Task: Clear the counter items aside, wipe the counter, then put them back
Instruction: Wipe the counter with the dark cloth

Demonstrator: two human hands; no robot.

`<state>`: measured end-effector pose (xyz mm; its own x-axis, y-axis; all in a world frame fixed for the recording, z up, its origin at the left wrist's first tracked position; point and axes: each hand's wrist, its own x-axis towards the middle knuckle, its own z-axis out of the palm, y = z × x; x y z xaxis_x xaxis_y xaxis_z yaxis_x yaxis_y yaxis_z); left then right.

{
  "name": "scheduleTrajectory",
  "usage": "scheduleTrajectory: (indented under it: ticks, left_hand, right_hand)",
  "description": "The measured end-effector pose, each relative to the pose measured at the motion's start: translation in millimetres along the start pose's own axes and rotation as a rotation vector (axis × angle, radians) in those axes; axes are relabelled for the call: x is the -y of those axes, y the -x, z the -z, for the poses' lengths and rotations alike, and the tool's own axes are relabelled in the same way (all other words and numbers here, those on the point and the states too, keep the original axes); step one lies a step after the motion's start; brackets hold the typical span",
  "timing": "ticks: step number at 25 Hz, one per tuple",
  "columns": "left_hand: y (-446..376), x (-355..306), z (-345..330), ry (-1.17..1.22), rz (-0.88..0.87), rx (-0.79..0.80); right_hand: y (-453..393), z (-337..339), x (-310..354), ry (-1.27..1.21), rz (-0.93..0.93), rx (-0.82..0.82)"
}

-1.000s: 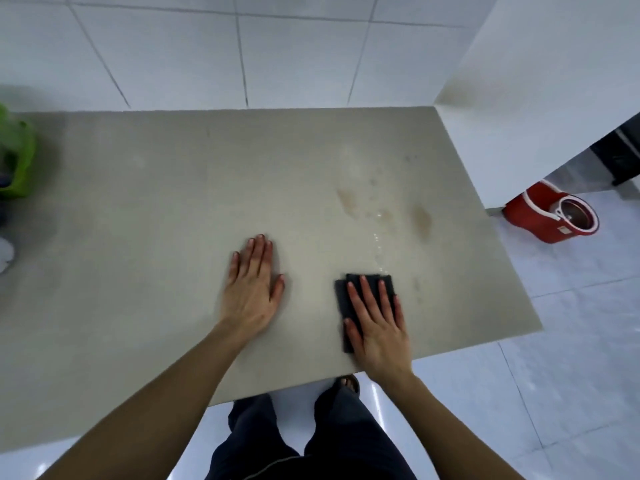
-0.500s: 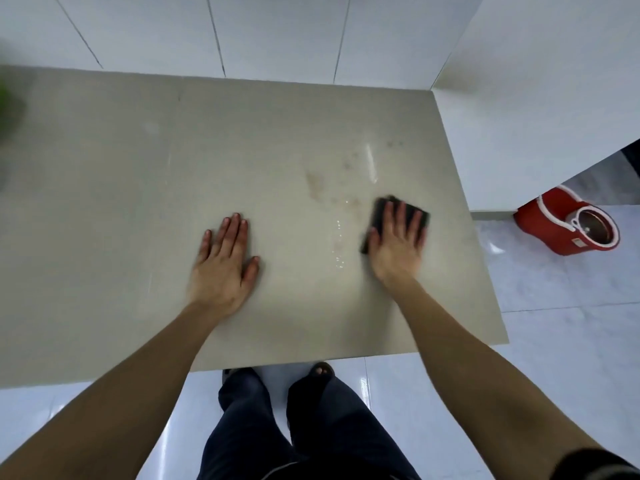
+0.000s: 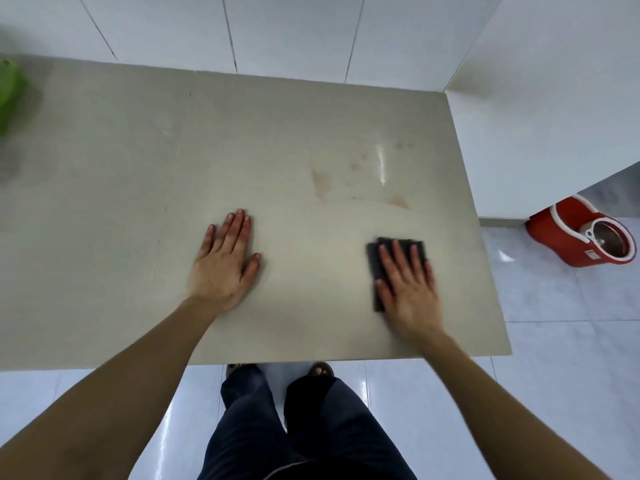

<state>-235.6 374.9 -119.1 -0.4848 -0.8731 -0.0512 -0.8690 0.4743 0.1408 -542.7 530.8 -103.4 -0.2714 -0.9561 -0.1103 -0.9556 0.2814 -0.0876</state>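
On the beige worktop (image 3: pixel 138 202), the right hand (image 3: pixel 408 289) presses a dark cloth (image 3: pixel 377 261) flat; the left hand (image 3: pixel 225 268) rests spread, holding nothing.

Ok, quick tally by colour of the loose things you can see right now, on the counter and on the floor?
Dark grey: 1, the cloth under the right hand on the counter.
Green: 1, a blurred item at the counter's left edge, cut off.
Red: 1, the mop bucket on the floor.
Total: 3.
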Motion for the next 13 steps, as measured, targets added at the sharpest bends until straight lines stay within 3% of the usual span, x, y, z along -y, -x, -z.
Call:
scheduleTrajectory:
  ticks: [2,5,10,13]
  left_hand:
    - [-1.0,-0.4,-0.7,-0.01,0.003,0.0]
    - [-0.8,0.4,-2.1,-0.024,0.009,0.004]
    - [-5.8,1.6,2.2,0.009,-0.004,0.008]
    - [-31.0,4.8,9.3,0.022,0.026,-0.018]
  right_hand:
    - [-35.4,6.1,-14.4,-0.024,-0.139,0.012]
    - [-92.7,8.2,32.2,-0.09,-0.236,0.004]
    - [-86.7,-2.9,152.6,-0.064,0.168,0.033]
    - [-40.6,-8.4,125.8,-0.062,0.345,0.038]
